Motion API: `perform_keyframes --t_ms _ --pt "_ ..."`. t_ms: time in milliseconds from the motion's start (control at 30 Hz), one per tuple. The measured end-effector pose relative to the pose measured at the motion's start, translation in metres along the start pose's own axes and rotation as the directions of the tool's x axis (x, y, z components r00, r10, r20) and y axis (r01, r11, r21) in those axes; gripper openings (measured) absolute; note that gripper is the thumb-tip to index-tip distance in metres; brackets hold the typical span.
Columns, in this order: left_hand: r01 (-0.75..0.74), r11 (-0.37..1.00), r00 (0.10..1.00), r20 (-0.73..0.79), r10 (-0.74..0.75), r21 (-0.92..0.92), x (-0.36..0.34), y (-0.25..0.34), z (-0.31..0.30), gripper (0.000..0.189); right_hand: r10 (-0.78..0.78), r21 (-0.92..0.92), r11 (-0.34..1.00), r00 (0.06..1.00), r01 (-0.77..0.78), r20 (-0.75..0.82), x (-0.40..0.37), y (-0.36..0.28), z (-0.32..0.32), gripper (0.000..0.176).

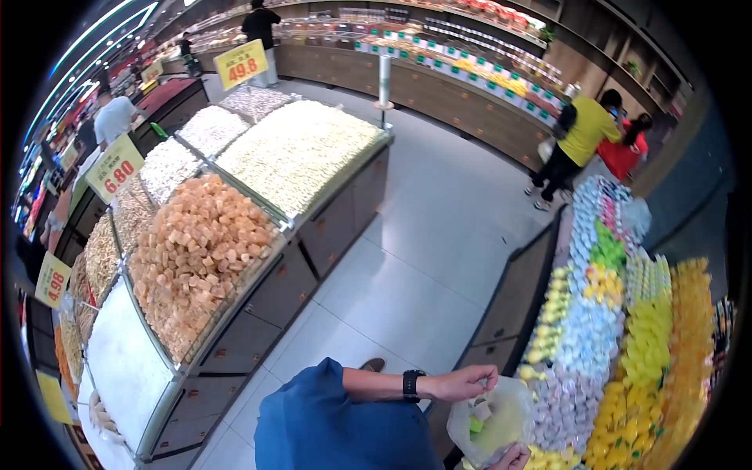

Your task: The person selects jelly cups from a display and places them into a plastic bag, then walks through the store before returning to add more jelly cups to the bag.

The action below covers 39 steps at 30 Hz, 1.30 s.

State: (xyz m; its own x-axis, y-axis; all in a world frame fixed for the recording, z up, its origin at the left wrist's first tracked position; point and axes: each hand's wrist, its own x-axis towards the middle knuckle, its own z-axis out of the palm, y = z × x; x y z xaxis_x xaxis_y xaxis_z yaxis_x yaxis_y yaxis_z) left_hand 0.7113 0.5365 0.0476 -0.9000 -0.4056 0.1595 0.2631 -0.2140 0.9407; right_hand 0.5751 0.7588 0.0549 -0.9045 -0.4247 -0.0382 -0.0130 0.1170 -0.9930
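Observation:
A thin clear plastic bag [501, 423] hangs at the lower right, its mouth held between my two hands. My left hand [468, 382], with a black watch on the wrist, is closed on the bag's upper edge. At the bottom of the view my right hand [513, 457] pinches the bag's lower edge and is partly cut off. Inside the bag lie a few small pieces, one green [476, 424] and one pale. Just right of the bag, wrapped pale purple sweets [558, 411] are heaped on a display.
Yellow sweets [627, 419] and blue-white sweets [586, 333] fill the right display. On the left, a bin counter holds brown-orange cubes [200, 251], white granules [125, 345] and price signs [116, 168]. A person in yellow [583, 133] and one in red stand at the upper right.

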Motion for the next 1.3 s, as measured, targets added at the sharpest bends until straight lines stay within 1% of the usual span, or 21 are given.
perform_keyframes --t_ms 33,167,200,267,300,367,400,433,500,533,633,700,833,867,933,967,1067,1133,1167,1233,1300 --pt "0.069 0.997 0.998 -0.006 -0.069 0.021 -0.004 0.006 -0.024 0.013 0.009 -0.005 1.000 0.999 -0.010 -0.031 0.005 -0.001 0.025 0.025" --pt "0.147 0.988 0.979 -0.145 -0.140 0.038 -0.023 0.013 -0.100 0.018 0.000 -0.211 0.977 0.996 0.019 0.088 0.015 -0.018 0.112 0.033" --pt "0.108 0.994 0.972 -0.213 -0.099 0.030 -0.026 0.013 -0.115 0.021 -0.002 -0.199 0.980 0.995 0.023 0.104 0.020 -0.018 0.132 0.033" --pt "0.034 0.995 0.950 -0.311 -0.003 0.093 -0.033 0.013 -0.145 0.029 -0.107 0.026 0.994 0.963 0.103 0.246 0.035 -0.013 0.173 0.012" --pt "0.034 0.994 0.946 -0.325 0.001 0.103 -0.037 0.020 -0.157 0.029 -0.163 0.141 0.982 0.938 0.125 0.306 0.044 -0.009 0.191 0.010" --pt "0.063 0.993 0.907 -0.410 -0.099 -0.100 -0.045 0.032 -0.171 0.039 -0.158 0.084 0.987 0.910 0.136 0.384 0.065 -0.004 0.213 0.009" --pt "0.052 0.996 0.888 -0.453 -0.080 -0.075 -0.048 0.040 -0.178 0.047 -0.117 0.118 0.990 0.886 0.071 0.448 0.074 -0.006 0.227 0.010" --pt "0.048 0.996 0.881 -0.467 -0.076 -0.071 -0.049 0.037 -0.185 0.047 -0.078 0.146 0.989 0.855 0.003 0.512 0.083 -0.009 0.241 0.010" --pt "0.084 0.994 0.780 -0.625 -0.024 0.066 -0.050 0.026 -0.198 0.043 -0.108 0.141 0.989 0.830 0.036 0.547 0.100 -0.015 0.268 0.010" --pt "0.083 0.994 0.774 -0.633 -0.021 0.069 -0.050 0.023 -0.204 0.043 -0.104 0.148 0.989 0.802 0.020 0.588 0.108 -0.017 0.279 0.010" --pt "0.186 0.979 0.732 -0.676 -0.080 0.086 -0.041 0.019 -0.222 0.032 -0.097 0.163 0.987 0.756 -0.013 0.648 0.139 -0.013 0.311 0.008" --pt "0.277 0.960 0.655 -0.740 -0.150 0.051 -0.028 0.016 -0.230 0.024 -0.132 0.223 0.974 0.702 -0.040 0.700 0.164 -0.003 0.329 0.007" --pt "0.197 0.974 0.561 -0.828 -0.022 0.108 0.022 0.018 -0.245 0.022 -0.083 0.191 0.975 0.616 -0.112 0.784 0.225 0.005 0.360 0.006" --pt "0.178 0.978 0.536 -0.844 -0.003 0.110 0.038 0.020 -0.250 0.021 -0.143 0.219 0.974 0.594 -0.058 0.791 0.242 0.007 0.371 0.011" --pt "0.119 0.986 0.500 -0.865 0.040 0.114 0.074 0.022 -0.260 0.020 -0.129 0.181 0.983 0.566 -0.036 0.814 0.277 -0.002 0.382 0.011" --pt "0.119 0.986 0.495 -0.868 0.042 0.115 0.093 0.022 -0.263 0.020 -0.112 0.139 0.990 0.545 -0.010 0.831 0.294 -0.007 0.387 0.011" --pt "0.076 0.992 0.490 -0.870 0.049 0.099 0.151 0.037 -0.275 0.019 -0.151 0.183 0.983 0.516 -0.011 0.843 0.347 -0.029 0.398 0.010" --pt "0.039 0.991 0.530 -0.844 0.087 0.127 0.185 0.044 -0.283 0.018 -0.152 0.190 0.982 0.507 -0.024 0.848 0.381 -0.033 0.399 0.009" --pt "0.047 0.992 0.528 -0.846 0.077 0.119 0.199 0.046 -0.286 0.018 -0.149 0.180 0.984 0.524 -0.009 0.839 0.401 -0.034 0.400 0.009" --pt "0.072 0.996 0.612 -0.791 0.000 0.056 0.228 0.052 -0.295 0.026 -0.145 0.170 0.986 0.541 0.005 0.828 0.433 -0.035 0.400 0.008" --pt "0.124 0.990 0.648 -0.761 -0.027 0.070 0.262 0.063 -0.302 0.026 -0.208 0.266 0.964 0.603 -0.007 0.771 0.456 -0.034 0.399 0.008"
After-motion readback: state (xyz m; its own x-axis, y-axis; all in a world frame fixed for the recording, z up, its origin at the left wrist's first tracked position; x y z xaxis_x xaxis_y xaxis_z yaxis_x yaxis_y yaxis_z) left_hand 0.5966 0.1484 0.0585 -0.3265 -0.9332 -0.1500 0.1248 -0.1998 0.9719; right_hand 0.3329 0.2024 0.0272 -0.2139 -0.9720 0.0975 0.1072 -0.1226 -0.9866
